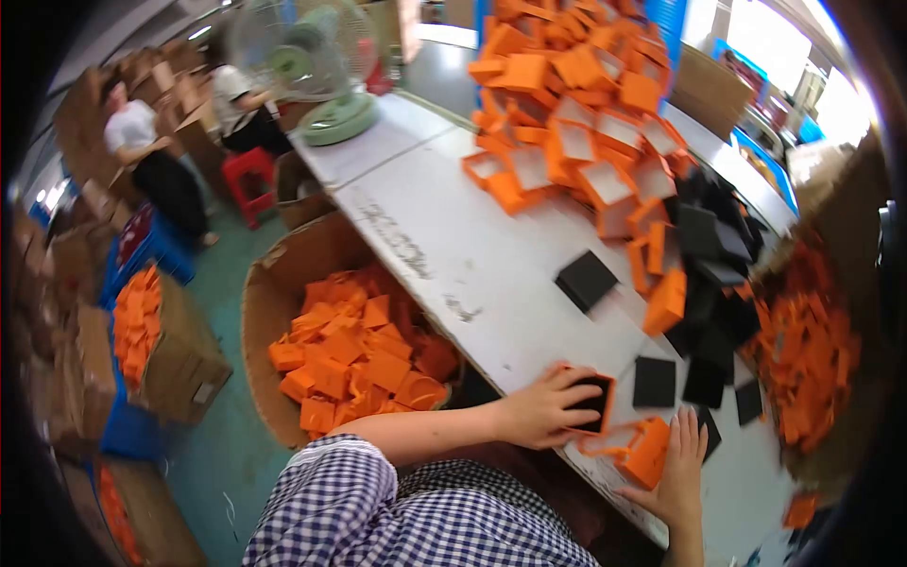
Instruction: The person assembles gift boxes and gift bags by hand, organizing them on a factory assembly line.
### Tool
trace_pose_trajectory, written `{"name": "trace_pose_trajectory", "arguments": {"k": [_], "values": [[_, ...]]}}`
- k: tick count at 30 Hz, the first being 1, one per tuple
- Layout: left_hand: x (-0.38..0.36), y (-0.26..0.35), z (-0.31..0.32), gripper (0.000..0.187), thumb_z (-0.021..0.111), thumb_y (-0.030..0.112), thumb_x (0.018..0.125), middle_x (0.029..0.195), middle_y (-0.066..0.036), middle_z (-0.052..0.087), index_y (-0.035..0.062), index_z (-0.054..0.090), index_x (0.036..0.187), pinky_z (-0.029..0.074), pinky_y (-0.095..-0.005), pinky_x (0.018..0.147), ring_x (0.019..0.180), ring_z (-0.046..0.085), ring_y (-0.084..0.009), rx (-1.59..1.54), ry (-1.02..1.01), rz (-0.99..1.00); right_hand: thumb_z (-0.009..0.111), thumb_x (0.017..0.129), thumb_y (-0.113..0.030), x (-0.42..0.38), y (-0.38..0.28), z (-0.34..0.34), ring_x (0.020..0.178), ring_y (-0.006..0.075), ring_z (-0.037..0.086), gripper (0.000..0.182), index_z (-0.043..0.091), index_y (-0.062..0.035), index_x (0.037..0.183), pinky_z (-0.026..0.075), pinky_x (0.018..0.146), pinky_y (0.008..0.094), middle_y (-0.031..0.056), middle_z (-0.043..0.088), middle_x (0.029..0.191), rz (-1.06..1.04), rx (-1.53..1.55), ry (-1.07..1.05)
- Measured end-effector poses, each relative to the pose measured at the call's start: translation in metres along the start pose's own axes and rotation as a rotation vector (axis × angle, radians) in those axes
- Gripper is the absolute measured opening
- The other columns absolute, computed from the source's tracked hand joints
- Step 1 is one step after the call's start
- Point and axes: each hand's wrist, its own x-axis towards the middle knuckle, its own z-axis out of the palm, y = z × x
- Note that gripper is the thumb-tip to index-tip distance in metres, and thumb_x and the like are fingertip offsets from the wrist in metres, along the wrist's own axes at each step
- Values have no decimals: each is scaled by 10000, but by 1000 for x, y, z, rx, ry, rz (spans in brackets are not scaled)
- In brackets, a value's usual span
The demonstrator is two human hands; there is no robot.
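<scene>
My left hand (548,408) is closed around a small orange box (609,402) at the table's near edge. Its fingers reach over the black inside of the box. Beside it, an orange ribboned gift bag (645,452) lies tilted on the table, an orange loop extending to its left. My right hand (678,468) lies along the bag's right side, fingers stretched and thumb apart. Whether the fingers press on the bag is hard to see. Black square pads (654,382) lie just beyond both hands, and another black block (587,281) sits farther up the table.
Open orange boxes (605,180) form a heap at the far end, beside a pile of black pieces (709,246). Cartons of orange items stand left (257,350) and right (850,227) of the white table (444,227). A green fan (340,118) stands at the far left corner. Two people are behind.
</scene>
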Motion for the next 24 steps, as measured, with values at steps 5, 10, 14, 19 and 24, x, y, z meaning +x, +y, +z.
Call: {"name": "trace_pose_trajectory", "arguments": {"k": [5,10,14,19,24], "values": [[-1,2,1,458,743,227,816,1461,-183,470,116,642,1249,326,-643,1082,1440,351,-436,-29,8,2,915,551,-545,14,-5,3,1528,464,218,1362,232,58,1564,118,1231,624,304,258,1623,40,31,-82],[-1,2,5,410,743,206,829,1384,-178,485,104,645,1214,321,-649,1072,1434,347,-444,-32,83,9,842,772,-426,33,-15,-16,1355,469,455,925,448,26,1477,383,1118,534,282,476,1499,-61,138,25],[-1,2,6,404,768,207,789,1366,-186,478,109,647,1162,285,-664,1092,1439,324,-459,-57,88,13,803,820,-408,46,-3,2,1291,455,520,769,542,31,1395,418,1091,494,288,545,1412,43,198,19],[-2,3,9,414,755,207,806,1375,-190,482,111,659,1197,290,-655,1096,1444,318,-459,-63,83,9,801,653,-227,67,-17,5,1155,408,522,563,584,69,1081,427,987,494,235,533,1191,280,193,-61],[0,4,6,416,754,218,813,1373,-186,484,110,658,1204,292,-654,1096,1443,324,-455,-71,66,-7,636,701,7,71,-16,26,863,379,531,138,536,60,781,460,753,446,183,505,890,173,145,196]]}}
